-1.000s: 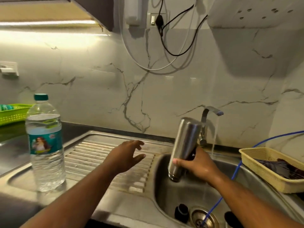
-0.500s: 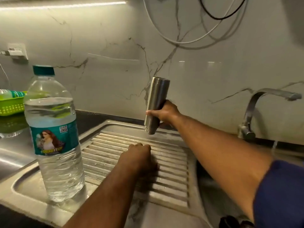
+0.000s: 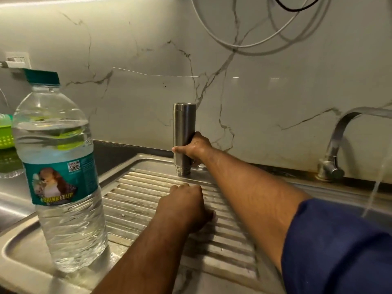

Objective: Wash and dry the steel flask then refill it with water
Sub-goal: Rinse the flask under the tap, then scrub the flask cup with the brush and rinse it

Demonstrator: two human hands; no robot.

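At the drainboard's (image 3: pixel 135 200) back edge our right hand (image 3: pixel 196 148) grips the steel flask (image 3: pixel 183 124); our left hand (image 3: pixel 184 206) rests curled mid-drainboard.

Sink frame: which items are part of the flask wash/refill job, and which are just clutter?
Job: steel flask, mouth down on the drainboard, gripped by the right hand; running tap; water bottle (possibly for refilling).
Lying about: green basket; wall socket.
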